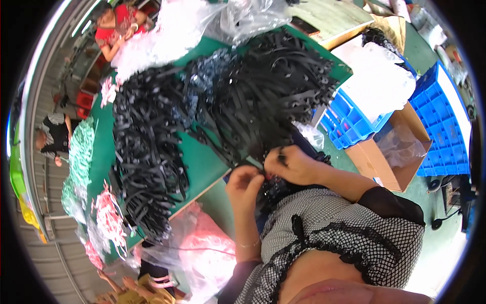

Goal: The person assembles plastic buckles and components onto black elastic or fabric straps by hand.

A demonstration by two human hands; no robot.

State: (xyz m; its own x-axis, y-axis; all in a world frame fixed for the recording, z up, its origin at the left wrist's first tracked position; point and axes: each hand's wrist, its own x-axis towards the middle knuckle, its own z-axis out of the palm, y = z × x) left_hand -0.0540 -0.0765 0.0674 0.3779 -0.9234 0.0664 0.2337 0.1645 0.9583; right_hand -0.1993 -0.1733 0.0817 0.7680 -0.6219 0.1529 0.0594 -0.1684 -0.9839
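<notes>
A large heap of black straps [258,96] covers the middle of the green table [205,157] and spills over its near edge. At that edge my two hands work close together, just in front of the heap. My right hand [291,164] is closed in a pinch on a black strap. My left hand [244,183] is beside it, its thumb and fingers pressed together; what lies between them is too small to make out. A second heap of black straps [149,152] lies to the left, with shiny dark clear-wrapped pieces [202,76] between the heaps.
Blue plastic crates [440,121] and an open cardboard box [374,164] stand on the right. Bagged pink pieces [207,248] are below the table's near edge. Mint-green bundles [81,152] line the far left. Other people [121,28] are at the left and lower left.
</notes>
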